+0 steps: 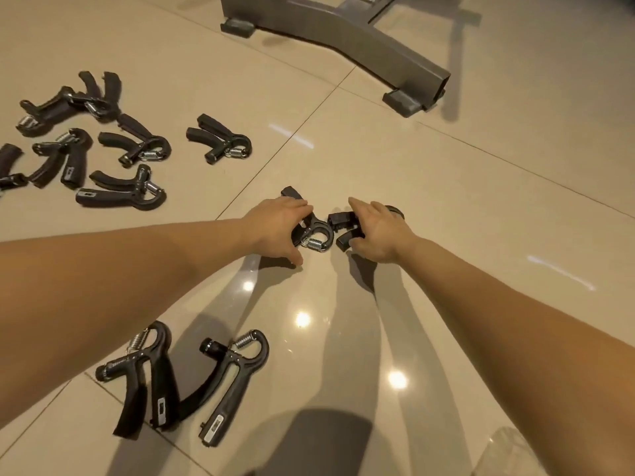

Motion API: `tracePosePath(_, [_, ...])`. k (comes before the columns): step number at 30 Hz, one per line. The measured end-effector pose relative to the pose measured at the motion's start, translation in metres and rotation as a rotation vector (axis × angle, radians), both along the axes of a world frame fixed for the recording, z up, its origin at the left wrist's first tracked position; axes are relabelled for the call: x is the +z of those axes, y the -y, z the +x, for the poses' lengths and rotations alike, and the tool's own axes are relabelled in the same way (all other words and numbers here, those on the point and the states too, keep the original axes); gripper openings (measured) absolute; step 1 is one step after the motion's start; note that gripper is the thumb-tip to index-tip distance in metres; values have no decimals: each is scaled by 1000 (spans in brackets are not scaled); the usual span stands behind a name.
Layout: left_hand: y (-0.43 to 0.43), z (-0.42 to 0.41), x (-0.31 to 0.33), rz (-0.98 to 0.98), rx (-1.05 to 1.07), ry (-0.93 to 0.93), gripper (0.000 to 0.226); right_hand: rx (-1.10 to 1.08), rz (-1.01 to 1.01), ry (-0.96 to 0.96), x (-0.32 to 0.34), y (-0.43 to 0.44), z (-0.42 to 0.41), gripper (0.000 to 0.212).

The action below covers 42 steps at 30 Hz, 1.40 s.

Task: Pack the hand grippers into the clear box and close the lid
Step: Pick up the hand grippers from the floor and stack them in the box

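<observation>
Hand grippers lie scattered on a tiled floor: a cluster at far left, two near the bottom, two in the centre. The left hand curls round one central gripper. The right hand curls round the second central gripper. Packing seems barely begun. A translucent shape at bottom right may be the clear box; I cannot tell.

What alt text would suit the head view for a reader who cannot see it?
The left hand grips one hand gripper and the right hand grips a second gripper, both on a tiled floor. More grippers lie scattered at upper left, a pair lies nearest the camera, and a grey metal frame stands at the top.
</observation>
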<state>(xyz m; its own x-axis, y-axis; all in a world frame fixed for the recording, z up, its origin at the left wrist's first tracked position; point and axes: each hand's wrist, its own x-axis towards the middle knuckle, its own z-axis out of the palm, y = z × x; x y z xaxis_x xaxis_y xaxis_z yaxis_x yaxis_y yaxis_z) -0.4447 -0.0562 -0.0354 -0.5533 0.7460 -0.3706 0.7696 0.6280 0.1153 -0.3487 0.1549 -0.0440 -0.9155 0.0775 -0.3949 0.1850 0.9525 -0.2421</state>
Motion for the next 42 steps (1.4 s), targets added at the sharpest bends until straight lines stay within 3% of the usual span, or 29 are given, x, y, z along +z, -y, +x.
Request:
tracePosePath(5, [0,-15,-9,-206,-146,-95,129,36,35,-25,-10,-1,11,64])
tracePosePath(11, [8,-5,-1,-233,-373,-294,98,-59,-124,-140,-11,-7,63,36])
tracePosePath(15, [27,21,1,-234,-326,-281,104,-22,-47,-180,-17,1,109,30])
tracePosePath(18, [41,50,-5,-174,-227,-261,107,24,-16,-223,-24,7,138,8])
tracePosePath(20, [48,67,-10,-119,-195,-211,99,-7,-5,-317,-28,10,156,12])
tracePosePath(22, [52,81,-15,-84,-211,-160,84,-174,49,-401,-32,14,173,33])
tracePosePath(24, [54,94,-20,-51,-188,-135,69,-504,101,-347,-31,20,186,59])
tracePosePath(27, [50,115,-17,-24,-55,-97,52,-796,68,-180,-29,31,191,60])
tracePosePath(34, [39,147,6,155,5,19,37,-660,4,-136,-1,15,207,39])
tracePosePath(42, [-10,194,90,446,61,117,48,-486,45,-204,133,-28,273,44])
